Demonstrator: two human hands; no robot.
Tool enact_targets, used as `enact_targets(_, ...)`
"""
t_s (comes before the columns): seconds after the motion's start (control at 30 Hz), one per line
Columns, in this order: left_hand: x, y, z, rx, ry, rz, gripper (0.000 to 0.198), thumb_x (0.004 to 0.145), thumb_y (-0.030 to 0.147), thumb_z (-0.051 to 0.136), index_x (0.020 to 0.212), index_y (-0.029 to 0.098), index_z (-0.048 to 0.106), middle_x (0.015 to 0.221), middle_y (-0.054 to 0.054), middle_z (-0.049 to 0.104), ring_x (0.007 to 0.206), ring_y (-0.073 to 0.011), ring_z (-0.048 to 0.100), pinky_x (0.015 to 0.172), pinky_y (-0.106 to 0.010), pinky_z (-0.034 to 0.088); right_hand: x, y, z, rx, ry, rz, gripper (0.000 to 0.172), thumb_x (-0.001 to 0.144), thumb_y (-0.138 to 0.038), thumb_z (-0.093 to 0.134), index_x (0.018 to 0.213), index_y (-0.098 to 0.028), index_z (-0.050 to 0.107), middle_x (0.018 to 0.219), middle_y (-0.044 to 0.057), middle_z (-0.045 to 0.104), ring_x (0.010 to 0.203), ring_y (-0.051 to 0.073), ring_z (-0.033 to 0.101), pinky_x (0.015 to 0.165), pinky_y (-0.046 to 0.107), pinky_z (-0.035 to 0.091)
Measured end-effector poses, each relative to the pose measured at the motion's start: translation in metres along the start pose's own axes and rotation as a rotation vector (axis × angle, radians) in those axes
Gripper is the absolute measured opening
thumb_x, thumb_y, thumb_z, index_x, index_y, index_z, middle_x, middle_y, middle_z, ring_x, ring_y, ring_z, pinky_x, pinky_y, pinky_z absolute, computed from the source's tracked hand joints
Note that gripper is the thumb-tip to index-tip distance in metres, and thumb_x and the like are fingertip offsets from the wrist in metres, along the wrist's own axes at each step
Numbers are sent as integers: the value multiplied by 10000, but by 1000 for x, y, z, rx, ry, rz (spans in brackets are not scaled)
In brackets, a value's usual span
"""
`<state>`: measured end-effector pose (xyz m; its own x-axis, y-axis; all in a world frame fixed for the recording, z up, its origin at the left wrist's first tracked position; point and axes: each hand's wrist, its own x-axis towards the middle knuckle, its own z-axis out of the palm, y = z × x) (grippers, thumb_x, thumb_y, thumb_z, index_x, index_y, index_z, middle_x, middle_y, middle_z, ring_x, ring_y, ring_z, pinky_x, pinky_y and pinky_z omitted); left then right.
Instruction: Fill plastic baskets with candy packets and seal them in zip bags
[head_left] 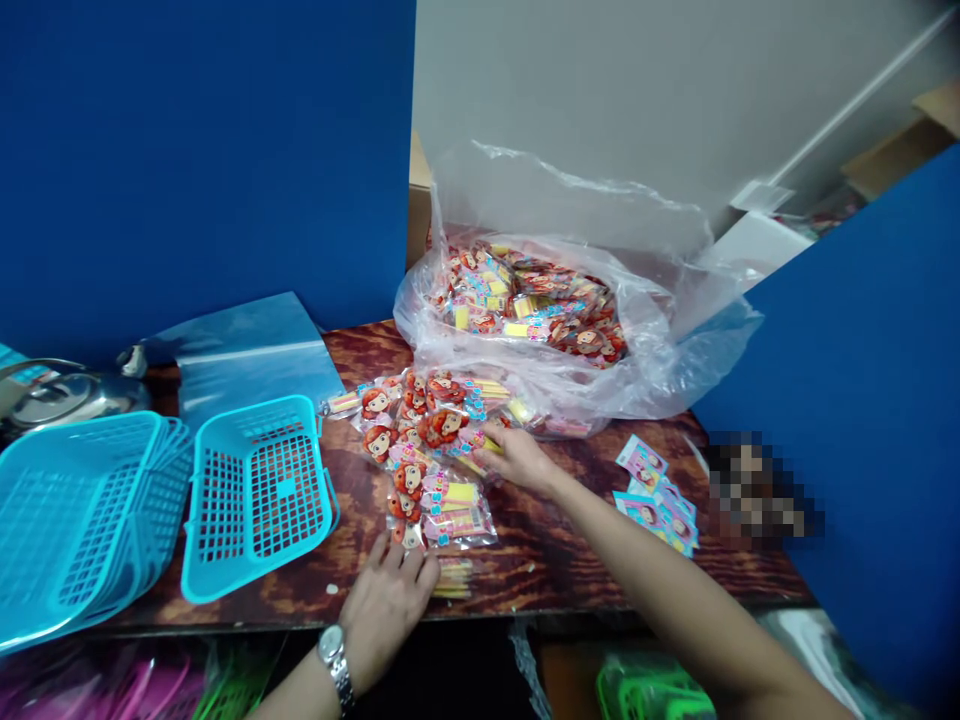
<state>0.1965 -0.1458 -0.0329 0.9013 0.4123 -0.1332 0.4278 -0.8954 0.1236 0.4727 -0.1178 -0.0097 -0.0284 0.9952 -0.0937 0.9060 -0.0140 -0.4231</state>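
Observation:
A spread of small clear packets (420, 430) printed with a red-haired cartoon face and holding yellow sticks lies on the dark wooden table (540, 560). My left hand (386, 595), with a watch on the wrist, rests fingers spread flat on the nearest packets at the table's front edge. My right hand (517, 455) reaches into the far side of the spread, fingers curled on a packet (469, 440). Behind them a big clear plastic bag (570, 310) bulges with many more of the same packets.
An empty turquoise plastic basket (259, 495) stands left of the packets, beside a stack of the same baskets (75, 520). Flat clear bags (247, 350) lie behind it. Pink and blue cards (656, 495) sit at the right. Blue partitions (862, 400) close in both sides.

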Motion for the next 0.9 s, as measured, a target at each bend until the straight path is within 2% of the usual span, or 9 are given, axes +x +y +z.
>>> enact_targets(0.07,0,0,1,1,5,2,244,863,141,499,1092,215,539,959,-45,614,920,-214,552,915,-442,365,1,4,-1,165,-29,-7,176,855,-304,509,946,-162,562,845,22,625,769,164,564,692,265,434)
enact_targets(0.2,-1,0,1,-7,31,15,247,867,132,488,1098,205,535,973,-58,608,923,-207,548,946,-453,336,-2,4,7,740,-139,-27,322,837,-386,528,1065,-161,495,1055,59,601,966,179,554,818,295,447)
enact_targets(0.3,-1,0,0,-5,31,15,232,865,131,489,1079,205,542,952,-58,608,902,-205,551,938,-448,342,-6,0,12,929,-119,36,418,825,-432,546,1138,-180,432,1103,63,585,1010,177,549,838,302,451)
enact_targets(0.4,0,1,-1,-13,22,10,216,864,137,495,1062,206,547,942,-52,613,898,-211,555,919,-439,354,-7,-5,15,772,-148,9,423,791,-431,599,1097,-179,454,992,41,609,908,177,577,774,296,467)
enact_targets(0.53,0,2,-1,-3,27,8,221,861,133,496,1067,194,546,980,-59,614,923,-223,552,907,-435,362,-6,-24,23,239,-209,-134,465,701,-343,719,1087,-170,526,1027,72,597,916,204,567,794,304,445)
enact_targets(0.67,-1,2,0,-5,25,21,207,876,141,466,1061,191,545,984,-69,610,918,-212,548,904,-428,365,-5,-44,32,-136,-213,-79,560,681,-315,735,1170,-160,510,1046,118,591,932,246,558,775,321,440)
enact_targets(0.77,-3,1,1,-13,19,24,236,879,137,452,1093,190,536,965,-65,618,869,-200,559,907,-431,370,-2,-42,29,-223,-136,-68,471,705,-333,707,1111,-159,542,952,105,610,962,264,521,807,342,410)
enact_targets(0.87,-5,1,0,-11,34,19,291,871,116,452,1149,170,517,986,-72,627,888,-208,564,912,-426,376,2,-32,14,-147,-91,-58,206,767,-316,635,886,-157,584,846,64,585,831,205,519,730,297,401)
enact_targets(0.9,-5,1,-1,-15,29,17,290,870,113,453,1146,166,523,984,-70,630,895,-210,566,911,-419,380,3,-29,8,-98,-88,-51,169,790,-315,606,833,-155,574,814,50,571,771,180,511,685,278,396)
